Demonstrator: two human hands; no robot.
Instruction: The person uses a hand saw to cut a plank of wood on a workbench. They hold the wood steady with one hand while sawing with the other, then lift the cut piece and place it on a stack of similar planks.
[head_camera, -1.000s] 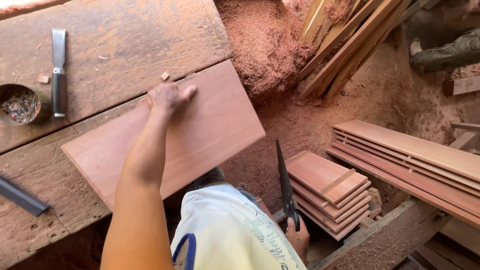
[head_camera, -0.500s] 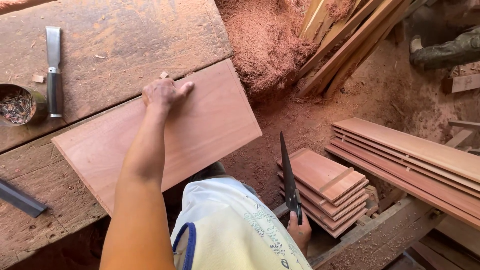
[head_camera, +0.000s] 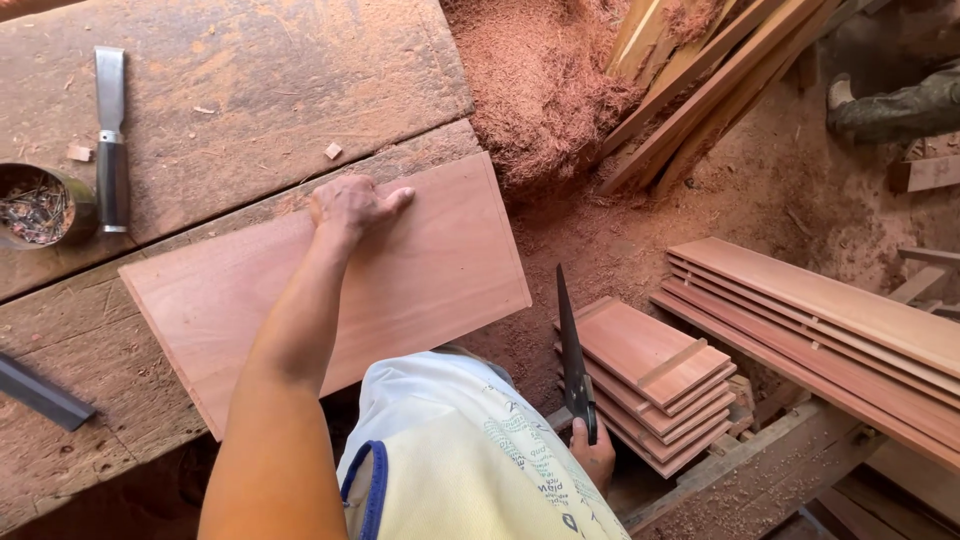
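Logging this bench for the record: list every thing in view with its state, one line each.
Left hand: palm flat on the board.
Board: flat on the workbench, one end past its edge.
Right hand: shut on the saw handle.
Saw: blade up, off the wood.
Chisel: lying untouched.
Small panels: stacked.
Long planks: piled.

The left hand slides the reddish board leftward across the bench, while the right hand lifts the saw more upright.

Left hand flat on board — right hand grips saw.
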